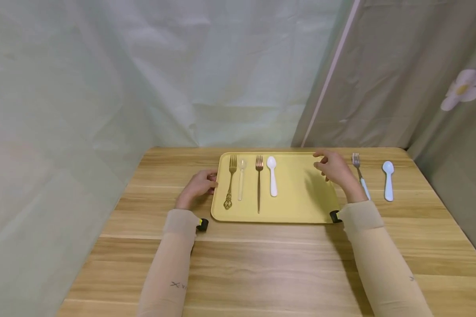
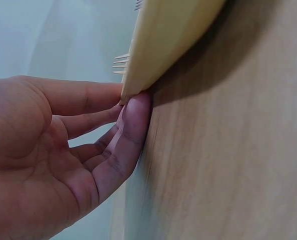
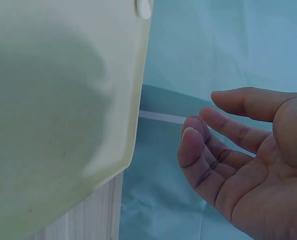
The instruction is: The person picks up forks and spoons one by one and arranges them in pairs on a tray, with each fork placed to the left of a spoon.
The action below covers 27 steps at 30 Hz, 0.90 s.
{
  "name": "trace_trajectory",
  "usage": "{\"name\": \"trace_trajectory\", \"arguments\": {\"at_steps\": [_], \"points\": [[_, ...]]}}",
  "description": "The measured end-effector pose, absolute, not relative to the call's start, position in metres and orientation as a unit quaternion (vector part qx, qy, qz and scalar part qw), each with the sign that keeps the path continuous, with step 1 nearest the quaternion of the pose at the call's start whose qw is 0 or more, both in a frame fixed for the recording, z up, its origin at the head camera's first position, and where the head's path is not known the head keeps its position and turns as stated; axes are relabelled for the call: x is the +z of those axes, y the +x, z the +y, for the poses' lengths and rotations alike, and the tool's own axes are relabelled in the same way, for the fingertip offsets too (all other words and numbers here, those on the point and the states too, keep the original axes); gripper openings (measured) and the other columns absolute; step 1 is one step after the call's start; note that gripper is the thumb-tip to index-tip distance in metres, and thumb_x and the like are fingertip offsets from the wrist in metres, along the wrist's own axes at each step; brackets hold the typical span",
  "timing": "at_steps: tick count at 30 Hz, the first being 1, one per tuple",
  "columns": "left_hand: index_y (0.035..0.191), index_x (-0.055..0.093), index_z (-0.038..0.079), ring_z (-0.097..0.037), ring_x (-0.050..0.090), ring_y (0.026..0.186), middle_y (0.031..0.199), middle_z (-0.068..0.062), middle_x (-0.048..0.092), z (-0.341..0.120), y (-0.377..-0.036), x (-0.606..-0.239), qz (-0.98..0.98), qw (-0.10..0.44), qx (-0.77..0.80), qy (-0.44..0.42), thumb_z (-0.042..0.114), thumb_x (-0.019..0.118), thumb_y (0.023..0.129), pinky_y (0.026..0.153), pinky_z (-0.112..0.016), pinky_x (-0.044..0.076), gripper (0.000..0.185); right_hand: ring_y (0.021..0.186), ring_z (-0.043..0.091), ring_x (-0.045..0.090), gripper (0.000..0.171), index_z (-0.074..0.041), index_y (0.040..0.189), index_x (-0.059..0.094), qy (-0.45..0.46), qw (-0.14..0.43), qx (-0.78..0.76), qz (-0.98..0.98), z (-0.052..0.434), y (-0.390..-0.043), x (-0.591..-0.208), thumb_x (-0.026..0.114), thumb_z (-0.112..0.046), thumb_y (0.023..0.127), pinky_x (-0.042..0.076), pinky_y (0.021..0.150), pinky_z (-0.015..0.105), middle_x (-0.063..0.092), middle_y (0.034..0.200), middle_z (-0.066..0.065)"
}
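A yellow tray (image 1: 297, 207) lies on the wooden table. On its left half, from left to right, are an ornate gold fork (image 1: 230, 182), a clear spoon (image 1: 241, 178), a copper-coloured fork (image 1: 259, 187) and a white spoon (image 1: 272, 178). My left hand (image 1: 200, 184) pinches the tray's left rim between thumb and fingers; the left wrist view shows a fingertip tucked beneath the edge. Above the right end of the tray hovers my right hand (image 1: 333, 168), fingers loosely bent and holding nothing. The right wrist view shows this hand (image 3: 243, 160) apart from the rim.
Right of the tray, a fork with a pale blue handle (image 1: 363, 186) lies partly behind my right wrist. Farther right is a light blue spoon (image 1: 388, 182). Curtains (image 1: 238, 88) hang behind the table's far edge and along its sides. Bare wood (image 1: 269, 268) stretches in front of the tray.
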<state>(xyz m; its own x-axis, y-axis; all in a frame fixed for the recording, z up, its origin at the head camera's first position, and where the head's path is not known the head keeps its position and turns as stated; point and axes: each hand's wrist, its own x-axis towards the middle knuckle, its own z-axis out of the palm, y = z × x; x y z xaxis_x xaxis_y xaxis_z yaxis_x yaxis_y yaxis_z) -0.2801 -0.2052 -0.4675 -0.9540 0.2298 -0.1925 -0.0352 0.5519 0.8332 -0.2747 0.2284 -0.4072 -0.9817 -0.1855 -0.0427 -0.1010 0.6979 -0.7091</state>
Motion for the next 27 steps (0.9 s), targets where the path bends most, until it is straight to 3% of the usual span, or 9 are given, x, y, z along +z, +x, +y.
{"name": "trace_trajectory", "arguments": {"at_steps": [10,15,21,27], "points": [[0.153,0.044,-0.007,-0.017,0.059,0.083,0.111,-0.018,0.057,-0.205,-0.28,-0.467,0.862,0.148,0.483,0.038,-0.006,0.055,0.099,0.068,-0.024,0.057,0.055,0.074,0.03,0.062,0.044,-0.001,0.149,0.051,-0.058,0.054,-0.372,0.925,0.239,-0.276,-0.405,0.052,-0.013,0.107,0.06,0.067,0.047,0.056,0.109,0.022],[0.154,0.043,-0.006,-0.018,0.061,0.084,0.114,-0.021,0.057,-0.205,-0.28,-0.466,0.863,0.147,0.481,0.044,-0.005,0.055,0.099,0.07,-0.026,0.058,0.056,0.081,0.034,0.061,0.045,0.001,0.15,0.049,-0.06,0.055,-0.391,0.917,0.245,-0.275,-0.403,0.051,-0.012,0.107,0.059,0.065,0.043,0.056,0.11,0.025],[0.154,0.044,-0.006,-0.017,0.06,0.083,0.111,-0.019,0.058,-0.205,-0.279,-0.467,0.862,0.148,0.483,0.048,-0.005,0.056,0.098,0.069,-0.025,0.058,0.057,0.074,0.035,0.062,0.043,0.004,0.147,0.051,-0.067,0.035,-0.397,0.915,0.254,-0.27,-0.404,0.052,-0.012,0.107,0.059,0.059,0.041,0.059,0.108,0.03],[0.154,0.043,-0.006,-0.016,0.059,0.08,0.107,-0.016,0.057,-0.205,-0.277,-0.466,0.858,0.152,0.488,0.049,-0.006,0.055,0.098,0.068,-0.025,0.057,0.058,0.078,0.039,0.062,0.041,0.005,0.146,0.053,-0.08,0.016,-0.393,0.916,0.261,-0.267,-0.406,0.05,-0.01,0.108,0.059,0.059,0.043,0.06,0.109,0.03]]}}
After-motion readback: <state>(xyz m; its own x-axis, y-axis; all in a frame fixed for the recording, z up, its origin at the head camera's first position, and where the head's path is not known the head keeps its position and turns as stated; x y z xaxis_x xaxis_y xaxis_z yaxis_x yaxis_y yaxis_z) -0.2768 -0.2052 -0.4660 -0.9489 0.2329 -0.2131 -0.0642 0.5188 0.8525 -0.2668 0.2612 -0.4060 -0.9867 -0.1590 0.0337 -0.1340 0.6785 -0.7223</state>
